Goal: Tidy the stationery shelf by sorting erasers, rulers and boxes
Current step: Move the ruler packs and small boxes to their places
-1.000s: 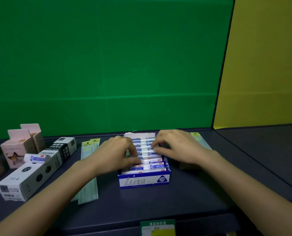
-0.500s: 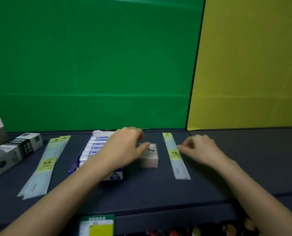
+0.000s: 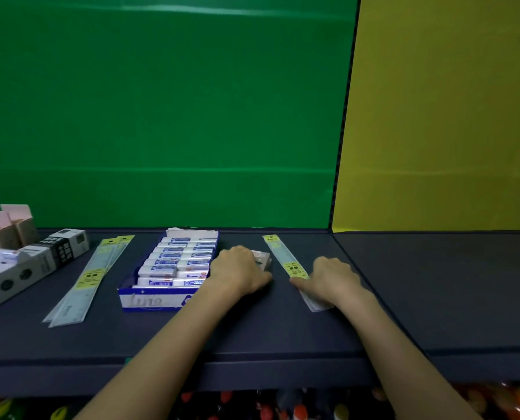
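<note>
A blue open tray (image 3: 149, 301) filled with several white-and-blue erasers (image 3: 173, 262) stands mid-shelf. Just right of it sits a small pale pink box (image 3: 262, 257). My left hand (image 3: 240, 271) lies over that box with its fingers curled around it, hiding most of it. Further right a packaged clear ruler (image 3: 278, 250) with a yellow label lies lengthwise. My right hand (image 3: 328, 277) rests on the ruler's near half, fingertips closed on its edge. Two more packaged rulers (image 3: 92, 277) lie left of the tray.
At far left lie a long white box (image 3: 7, 280) and a black-and-white box (image 3: 66, 245), with a loose eraser (image 3: 5, 254) on top and pink cartons (image 3: 4, 228) behind. The dark shelf's front edge (image 3: 252, 359) is near me. Green and yellow panels stand behind.
Both hands left the eraser tray. My left hand moved right and closed over the small pink box; my right hand came down onto the right-hand ruler. The view shifted right.
</note>
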Tool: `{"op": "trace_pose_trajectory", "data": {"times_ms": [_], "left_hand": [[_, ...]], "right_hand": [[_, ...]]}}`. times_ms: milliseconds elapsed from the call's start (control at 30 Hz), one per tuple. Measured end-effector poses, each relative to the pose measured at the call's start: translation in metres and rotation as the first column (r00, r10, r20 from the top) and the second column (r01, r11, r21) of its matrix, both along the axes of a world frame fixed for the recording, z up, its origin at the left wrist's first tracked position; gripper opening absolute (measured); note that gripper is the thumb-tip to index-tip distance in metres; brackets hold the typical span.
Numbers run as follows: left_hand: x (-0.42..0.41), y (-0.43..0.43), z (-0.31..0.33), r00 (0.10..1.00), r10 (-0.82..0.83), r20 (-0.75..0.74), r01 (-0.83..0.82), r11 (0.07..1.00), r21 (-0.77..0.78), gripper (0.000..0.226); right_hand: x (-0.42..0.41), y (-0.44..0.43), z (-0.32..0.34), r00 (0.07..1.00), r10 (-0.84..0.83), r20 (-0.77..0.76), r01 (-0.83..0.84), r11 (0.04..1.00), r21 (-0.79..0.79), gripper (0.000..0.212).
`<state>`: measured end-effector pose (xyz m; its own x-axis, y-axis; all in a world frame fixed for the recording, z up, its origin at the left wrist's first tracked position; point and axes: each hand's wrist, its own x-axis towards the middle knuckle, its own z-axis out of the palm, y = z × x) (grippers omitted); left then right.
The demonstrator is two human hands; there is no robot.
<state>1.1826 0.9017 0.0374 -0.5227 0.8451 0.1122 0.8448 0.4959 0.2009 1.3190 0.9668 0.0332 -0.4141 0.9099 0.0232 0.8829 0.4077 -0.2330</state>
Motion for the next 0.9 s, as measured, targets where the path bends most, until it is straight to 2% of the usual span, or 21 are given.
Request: {"op": "trace_pose_trajectory", "data": {"times_ms": [100,233,333,400,467,600,733,900], "left_hand": [[-0.001,-0.001,-0.002,0.999,0.010,0.033,-0.012,0.999,0.045,0.064],[0.000,-0.009,0.001,0.993,0.003,0.121,-0.024,0.985,0.173,0.060],[0.003,-0.019,0.010,0.976,-0.049,0.210,-0.012,0.960,0.280,0.055],[0.003,-0.028,0.018,0.958,-0.112,0.265,0.005,0.928,0.374,0.048],[-0.002,-0.042,0.028,0.945,-0.153,0.288,0.000,0.883,0.470,0.045],[-0.028,-0.083,0.035,0.957,-0.115,0.266,-0.063,0.812,0.580,0.042],[-0.058,-0.127,0.034,0.971,-0.023,0.237,-0.133,0.770,0.624,0.035],[-0.101,-0.190,0.028,0.970,0.085,0.228,-0.221,0.698,0.681,0.036]], "right_hand": [[-0.001,0.003,0.001,1.000,0.013,0.011,-0.012,0.998,-0.062,0.041],[0.002,0.005,-0.001,1.000,0.006,-0.010,-0.007,0.999,-0.036,0.038],[0.010,0.010,-0.004,0.994,0.019,-0.108,-0.025,0.998,-0.057,0.030],[0.014,0.013,-0.004,0.971,0.047,-0.234,-0.068,0.994,-0.080,0.024],[0.016,0.010,0.001,0.910,0.078,-0.407,-0.118,0.990,-0.074,0.024],[0.003,-0.016,0.014,0.686,0.142,-0.714,-0.293,0.952,-0.092,0.021],[-0.032,-0.051,0.018,0.559,0.218,-0.800,-0.492,0.864,-0.109,0.013],[-0.087,-0.100,0.019,0.485,0.252,-0.838,-0.648,0.747,-0.150,0.008]]}}
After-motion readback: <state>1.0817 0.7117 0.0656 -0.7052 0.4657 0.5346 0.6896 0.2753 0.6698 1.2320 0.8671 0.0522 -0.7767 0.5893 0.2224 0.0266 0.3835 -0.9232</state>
